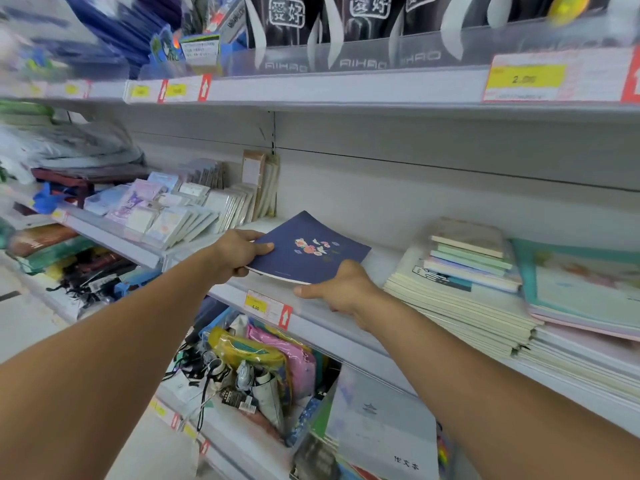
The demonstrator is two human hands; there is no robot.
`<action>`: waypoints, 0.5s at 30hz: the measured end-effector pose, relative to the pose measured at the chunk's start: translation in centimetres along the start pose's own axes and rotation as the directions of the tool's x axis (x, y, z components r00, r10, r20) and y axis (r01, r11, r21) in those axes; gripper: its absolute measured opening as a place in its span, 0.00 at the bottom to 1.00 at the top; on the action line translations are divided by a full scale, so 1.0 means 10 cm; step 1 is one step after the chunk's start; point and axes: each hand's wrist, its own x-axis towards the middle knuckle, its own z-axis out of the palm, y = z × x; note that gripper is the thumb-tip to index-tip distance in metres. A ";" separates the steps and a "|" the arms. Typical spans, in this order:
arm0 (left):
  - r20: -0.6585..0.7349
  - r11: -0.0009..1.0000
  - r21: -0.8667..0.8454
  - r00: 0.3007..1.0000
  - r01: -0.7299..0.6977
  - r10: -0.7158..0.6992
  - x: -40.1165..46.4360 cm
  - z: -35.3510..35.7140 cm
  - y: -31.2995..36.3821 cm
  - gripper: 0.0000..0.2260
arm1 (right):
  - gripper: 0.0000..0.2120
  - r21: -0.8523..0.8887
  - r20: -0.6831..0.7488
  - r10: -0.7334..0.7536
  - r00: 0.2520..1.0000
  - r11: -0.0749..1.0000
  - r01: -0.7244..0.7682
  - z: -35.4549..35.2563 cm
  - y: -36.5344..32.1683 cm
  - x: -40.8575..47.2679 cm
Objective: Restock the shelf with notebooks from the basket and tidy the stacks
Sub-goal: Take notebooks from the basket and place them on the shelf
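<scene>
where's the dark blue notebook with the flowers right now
In the head view it is mid-frame, the dark blue notebook held over the middle shelf by the left hand and right hand, left of the pale notebook stack.

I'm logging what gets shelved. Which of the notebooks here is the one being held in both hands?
The navy notebook with the flower print, gripped by the left hand and right hand. The pale stacks to its right lie untouched.

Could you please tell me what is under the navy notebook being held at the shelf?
Under the navy notebook, white page edges show, perhaps more notebooks; below them the shelf looks bare. The cover hides the rest.
</scene>
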 end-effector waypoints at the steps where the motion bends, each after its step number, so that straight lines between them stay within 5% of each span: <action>1: -0.012 1.000 -0.018 1.000 0.001 -0.001 0.02 -0.04 -0.03 0.09 | 0.32 0.035 0.011 0.009 1.000 0.999 -0.009 0.03 -0.02 0.05; 7: -0.116 0.968 -0.249 0.991 0.030 -0.061 0.26 -0.31 -0.17 0.12 | 0.32 0.435 0.114 0.117 0.987 0.887 -0.156 0.42 -0.16 0.55; 10: -0.194 0.945 -0.328 0.979 -0.006 -0.061 0.43 -0.37 -0.31 0.27 | 0.21 0.324 0.037 0.132 0.990 0.936 -0.137 0.63 -0.16 0.86; 13: -0.250 0.998 0.050 0.968 0.037 -0.024 0.60 -0.43 -0.37 0.35 | 0.22 0.145 -0.036 0.084 0.996 0.986 -0.078 0.75 -0.21 1.13; 15: -0.221 0.904 0.418 0.975 0.092 0.003 0.72 -0.50 -0.37 0.33 | 0.24 0.043 -0.048 0.055 0.997 0.998 -0.053 0.79 -0.25 1.28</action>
